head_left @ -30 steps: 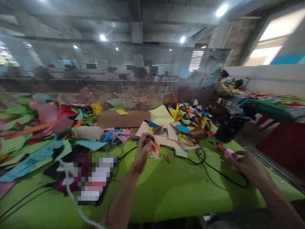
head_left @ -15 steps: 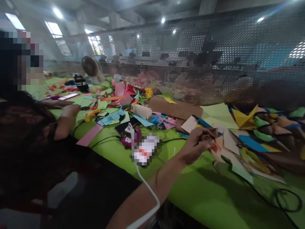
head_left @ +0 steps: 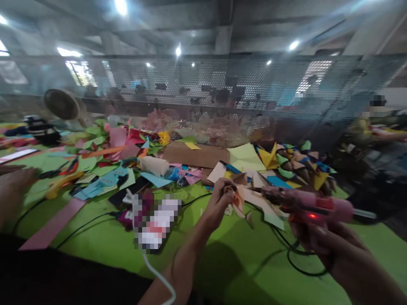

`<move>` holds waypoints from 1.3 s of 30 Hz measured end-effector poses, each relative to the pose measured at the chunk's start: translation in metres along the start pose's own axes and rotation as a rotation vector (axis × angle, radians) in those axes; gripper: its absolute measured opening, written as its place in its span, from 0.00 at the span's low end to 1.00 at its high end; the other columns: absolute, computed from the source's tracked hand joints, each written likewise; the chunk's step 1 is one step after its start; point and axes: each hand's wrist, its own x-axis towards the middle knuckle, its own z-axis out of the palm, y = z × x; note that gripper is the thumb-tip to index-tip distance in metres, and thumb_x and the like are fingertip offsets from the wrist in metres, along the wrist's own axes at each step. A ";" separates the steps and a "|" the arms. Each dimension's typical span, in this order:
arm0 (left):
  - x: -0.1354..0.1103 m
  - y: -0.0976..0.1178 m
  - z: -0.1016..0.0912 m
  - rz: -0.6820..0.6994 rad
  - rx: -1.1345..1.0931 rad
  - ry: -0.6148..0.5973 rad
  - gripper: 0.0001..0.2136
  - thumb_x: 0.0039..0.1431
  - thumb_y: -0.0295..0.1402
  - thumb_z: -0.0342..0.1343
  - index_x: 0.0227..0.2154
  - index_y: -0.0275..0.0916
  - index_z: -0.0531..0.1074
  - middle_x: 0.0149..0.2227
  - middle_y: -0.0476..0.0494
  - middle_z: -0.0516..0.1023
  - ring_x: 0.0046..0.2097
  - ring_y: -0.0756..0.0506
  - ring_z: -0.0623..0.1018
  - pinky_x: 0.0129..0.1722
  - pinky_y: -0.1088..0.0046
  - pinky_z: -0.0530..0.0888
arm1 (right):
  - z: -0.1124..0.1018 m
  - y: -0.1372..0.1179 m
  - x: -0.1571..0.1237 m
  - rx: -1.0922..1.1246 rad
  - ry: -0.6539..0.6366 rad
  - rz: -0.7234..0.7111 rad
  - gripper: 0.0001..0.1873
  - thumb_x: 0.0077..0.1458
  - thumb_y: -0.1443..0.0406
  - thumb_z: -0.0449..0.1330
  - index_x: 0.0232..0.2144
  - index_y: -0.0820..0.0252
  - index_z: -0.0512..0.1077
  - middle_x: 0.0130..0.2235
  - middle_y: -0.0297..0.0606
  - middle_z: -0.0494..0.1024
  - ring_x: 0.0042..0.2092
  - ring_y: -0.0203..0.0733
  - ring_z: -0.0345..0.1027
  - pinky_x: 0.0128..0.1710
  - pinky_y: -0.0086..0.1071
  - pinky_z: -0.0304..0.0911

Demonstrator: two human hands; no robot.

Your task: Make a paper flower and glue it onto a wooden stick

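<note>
My left hand pinches a folded peach-coloured paper piece above the green table. In my right hand is a pink hot glue gun, gripped by its handle, with a small red light lit. The gun's nozzle points left, close to the paper piece; whether they touch is too blurred to tell. A clear glue stick pokes out of the gun's back end. Pale paper sheets lie just behind the paper piece.
A phone and a magenta power strip with cords lie left of my left forearm. Coloured paper scraps and folded paper shapes line the back, before a perforated screen. A co-worker's hand rests far left.
My view has swung to the right. My right hand has come into view with the glue gun, its nozzle near the paper piece. My left hand still holds that piece.
</note>
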 end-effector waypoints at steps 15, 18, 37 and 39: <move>0.000 -0.010 -0.002 -0.041 -0.007 -0.016 0.12 0.62 0.44 0.50 0.40 0.41 0.67 0.39 0.45 0.70 0.42 0.43 0.70 0.44 0.69 0.67 | 0.050 -0.041 -0.006 -0.095 -0.210 -0.187 0.22 0.52 0.48 0.65 0.41 0.57 0.79 0.36 0.42 0.82 0.38 0.52 0.75 0.36 0.38 0.74; 0.000 -0.010 -0.002 -0.045 -0.030 -0.017 0.13 0.63 0.45 0.50 0.40 0.41 0.67 0.39 0.46 0.69 0.42 0.44 0.69 0.43 0.70 0.66 | 0.052 -0.041 -0.005 -0.147 -0.224 -0.255 0.22 0.55 0.50 0.63 0.46 0.57 0.78 0.39 0.42 0.82 0.41 0.52 0.76 0.41 0.39 0.74; -0.002 -0.012 -0.001 -0.046 -0.119 -0.036 0.11 0.63 0.43 0.51 0.40 0.41 0.67 0.37 0.47 0.69 0.41 0.46 0.69 0.42 0.72 0.66 | 0.054 -0.028 -0.004 -0.318 -0.230 -0.366 0.12 0.63 0.55 0.56 0.38 0.57 0.71 0.39 0.40 0.76 0.40 0.46 0.72 0.40 0.34 0.68; -0.002 -0.012 -0.001 -0.051 -0.126 -0.041 0.11 0.64 0.43 0.51 0.41 0.41 0.67 0.37 0.48 0.68 0.41 0.46 0.69 0.42 0.72 0.65 | 0.053 -0.029 -0.004 -0.330 -0.221 -0.363 0.13 0.63 0.54 0.57 0.38 0.57 0.72 0.39 0.40 0.76 0.39 0.46 0.72 0.39 0.33 0.68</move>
